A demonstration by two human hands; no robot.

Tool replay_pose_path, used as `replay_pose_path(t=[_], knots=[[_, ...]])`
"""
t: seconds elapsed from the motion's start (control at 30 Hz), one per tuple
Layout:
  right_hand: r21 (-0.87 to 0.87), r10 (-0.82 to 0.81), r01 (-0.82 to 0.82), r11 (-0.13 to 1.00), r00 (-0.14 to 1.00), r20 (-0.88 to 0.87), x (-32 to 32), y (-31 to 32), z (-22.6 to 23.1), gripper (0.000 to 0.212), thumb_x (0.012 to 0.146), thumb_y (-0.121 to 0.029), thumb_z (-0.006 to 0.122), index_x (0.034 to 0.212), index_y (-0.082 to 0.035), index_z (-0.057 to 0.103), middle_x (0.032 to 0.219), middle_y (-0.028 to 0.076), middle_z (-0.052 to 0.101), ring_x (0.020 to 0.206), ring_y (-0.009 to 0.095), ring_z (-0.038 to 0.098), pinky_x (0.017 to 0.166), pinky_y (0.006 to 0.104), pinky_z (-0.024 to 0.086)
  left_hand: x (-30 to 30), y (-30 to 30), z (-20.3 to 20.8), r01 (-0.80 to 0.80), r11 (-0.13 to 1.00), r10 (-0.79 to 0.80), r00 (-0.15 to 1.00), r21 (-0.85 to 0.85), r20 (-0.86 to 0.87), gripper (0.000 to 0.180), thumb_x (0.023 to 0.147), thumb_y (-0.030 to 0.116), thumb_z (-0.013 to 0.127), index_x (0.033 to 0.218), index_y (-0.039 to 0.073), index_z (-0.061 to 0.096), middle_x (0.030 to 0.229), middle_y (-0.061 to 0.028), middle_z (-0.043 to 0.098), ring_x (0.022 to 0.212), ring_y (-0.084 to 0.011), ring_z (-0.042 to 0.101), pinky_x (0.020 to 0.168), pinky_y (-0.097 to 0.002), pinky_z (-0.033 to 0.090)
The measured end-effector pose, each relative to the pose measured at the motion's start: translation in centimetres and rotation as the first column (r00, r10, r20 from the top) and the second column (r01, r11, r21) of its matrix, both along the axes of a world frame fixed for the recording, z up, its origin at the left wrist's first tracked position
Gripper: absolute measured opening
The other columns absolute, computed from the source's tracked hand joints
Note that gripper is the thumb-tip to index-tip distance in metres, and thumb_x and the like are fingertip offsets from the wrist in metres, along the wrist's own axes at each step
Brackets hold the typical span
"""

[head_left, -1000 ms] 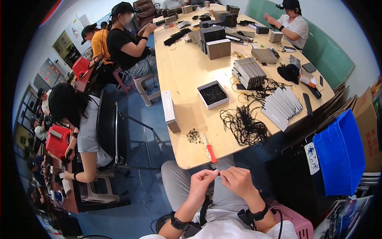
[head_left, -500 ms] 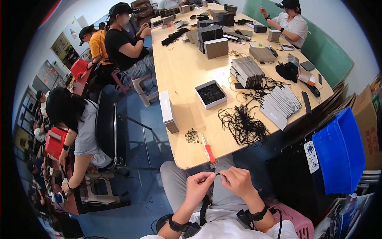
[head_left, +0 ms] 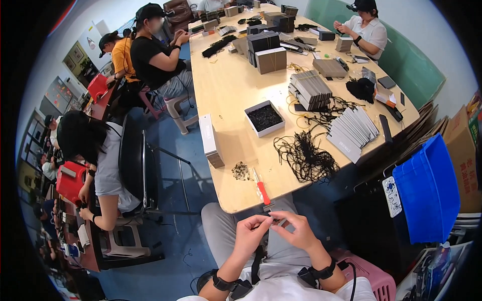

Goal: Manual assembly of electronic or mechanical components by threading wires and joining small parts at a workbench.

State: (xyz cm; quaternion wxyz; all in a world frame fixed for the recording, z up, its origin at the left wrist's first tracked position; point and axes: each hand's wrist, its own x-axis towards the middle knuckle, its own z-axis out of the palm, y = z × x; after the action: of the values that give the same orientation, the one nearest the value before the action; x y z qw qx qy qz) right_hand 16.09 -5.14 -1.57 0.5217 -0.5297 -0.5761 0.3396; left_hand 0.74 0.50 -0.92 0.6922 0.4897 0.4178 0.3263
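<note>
The left hand (head_left: 249, 232) pinches a small dark piece (head_left: 257, 228), seemingly to steady it beside the right hand (head_left: 297, 233), whose grip I cannot tell; black cords (head_left: 310, 159) lie beyond, likely for easy reach.

We've got our left hand (head_left: 251, 232) and right hand (head_left: 295, 231) together just short of the near edge of the table (head_left: 236, 105). Straight ahead of them on top there's a tool with a handle (head_left: 262, 192), with a pile of bits (head_left: 241, 171) to its left. Left-ahead, a stack of cards (head_left: 209, 143) sits along the side edge. Past the tool is a box (head_left: 257, 131) with stuff in it. Right-ahead: tangled cords (head_left: 311, 159), fanned cards (head_left: 352, 135) right of those, a bundle (head_left: 310, 91) beyond both. Tub (head_left: 429, 193) off right, chair (head_left: 131, 160) off left.
</note>
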Motion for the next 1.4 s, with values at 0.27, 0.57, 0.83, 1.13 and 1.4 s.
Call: replay_pose_path(t=[0.27, 0.57, 0.83, 1.13, 1.4], knots=[[-0.029, -0.137, 0.134, 0.99, 0.982, -0.132, -0.6, -0.4, -1.3, 0.036, 0.077, -0.002, 0.072, 0.111, -0.004, 0.061, 0.092, 0.008, 0.07, 0.08, 0.016, 0.068, 0.061, 0.0252, 0.052, -0.2, 0.2, 0.8, 0.034, 0.971, -0.025, 0.999, -0.235, 0.04, 0.016, 0.09, 0.017, 0.064, 0.091, 0.001, 0.068, 0.084, -0.0002, 0.067, 0.076, -0.0008, 0.055, 0.071, -0.0164, 0.042], [-0.025, -0.045, 0.046, 0.999, 0.999, 0.03, 1.2, 0.3, -0.6, 0.016, 0.079, -0.006, 0.071, 0.093, -0.003, 0.068, 0.084, 0.008, 0.069, 0.068, 0.017, 0.065, 0.056, 0.0262, 0.049, -0.1, 0.2, 0.8, 0.07, 0.975, -0.064, 0.997, -0.209, 0.035, 0.014, 0.091, 0.015, 0.063, 0.095, 0.002, 0.064, 0.072, 0.0064, 0.057, 0.066, 0.001, 0.046, 0.061, -0.0158, 0.035], [0.026, 0.094, -0.105, 0.994, 0.957, 0.273, 3.0, 0.1, 0.8, 0.009, 0.076, -0.006, 0.073, 0.078, -0.003, 0.065, 0.07, 0.006, 0.064, 0.056, 0.014, 0.059, 0.049, 0.0251, 0.046, -1.8, 1.2, 1.0, 0.18, 0.979, -0.177, 0.983, -0.099, 0.045, 0.013, 0.091, 0.007, 0.059, 0.102, 0.006, 0.052, 0.059, 0.0124, 0.034, 0.053, 0.0017, 0.027, 0.05, -0.0182, 0.02], [0.034, 0.105, -0.122, 0.992, 0.942, 0.318, 3.8, -1.0, 2.6, 0.01, 0.075, -0.005, 0.073, 0.078, -0.002, 0.064, 0.068, 0.005, 0.061, 0.054, 0.014, 0.058, 0.048, 0.0248, 0.045, -2.9, 1.1, 0.5, 0.341, 0.923, -0.292, 0.922, 0.176, -0.256, 0.007, 0.092, 0.007, 0.056, 0.098, 0.003, 0.053, 0.065, 0.0021, 0.046, 0.056, -0.0046, 0.04, 0.052, -0.0221, 0.032], [-0.102, -0.063, 0.092, 0.991, 0.963, 0.263, 4.4, -1.4, 1.2, 0.013, 0.076, -0.006, 0.072, 0.084, -0.002, 0.063, 0.08, 0.007, 0.065, 0.066, 0.016, 0.063, 0.058, 0.0258, 0.051, -3.4, 1.6, -1.1, 0.188, 0.904, -0.027, 0.921, 0.384, -0.388, 0.012, 0.089, 0.011, 0.063, 0.086, 0.001, 0.058, 0.07, 0.0003, 0.057, 0.064, -0.0055, 0.05, 0.058, -0.021, 0.041]])
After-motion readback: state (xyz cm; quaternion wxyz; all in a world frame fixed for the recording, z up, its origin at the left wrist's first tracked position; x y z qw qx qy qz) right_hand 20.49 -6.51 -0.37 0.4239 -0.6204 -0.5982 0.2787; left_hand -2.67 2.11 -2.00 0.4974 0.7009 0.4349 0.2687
